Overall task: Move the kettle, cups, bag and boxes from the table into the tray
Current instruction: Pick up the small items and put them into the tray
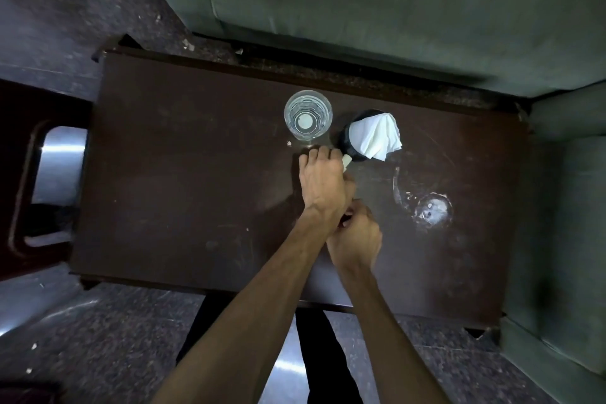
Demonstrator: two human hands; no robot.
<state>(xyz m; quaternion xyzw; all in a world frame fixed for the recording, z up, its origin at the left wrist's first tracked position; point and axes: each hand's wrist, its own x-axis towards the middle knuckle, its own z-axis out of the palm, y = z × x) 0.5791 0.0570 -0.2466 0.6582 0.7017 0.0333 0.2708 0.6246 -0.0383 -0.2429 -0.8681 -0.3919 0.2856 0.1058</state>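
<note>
A dark round vessel [347,144] with a pale handle [346,160], a crumpled white tissue [377,136] lying over its mouth, stands on a dark wooden table [183,174] near the middle of the far edge. The left hand [323,184] reaches forward with its fingers curled around something at that pale handle; what exactly they grip cannot be made out. The right hand [355,239] sits just behind it, fingers bent and pressed against the left wrist, and whether it holds anything cannot be told. A clear glass tumbler [308,117] stands upright just left of the vessel. A transparent glass piece [433,208] lies toward the table's right side. A green sofa [360,10] runs beyond the far edge.
</note>
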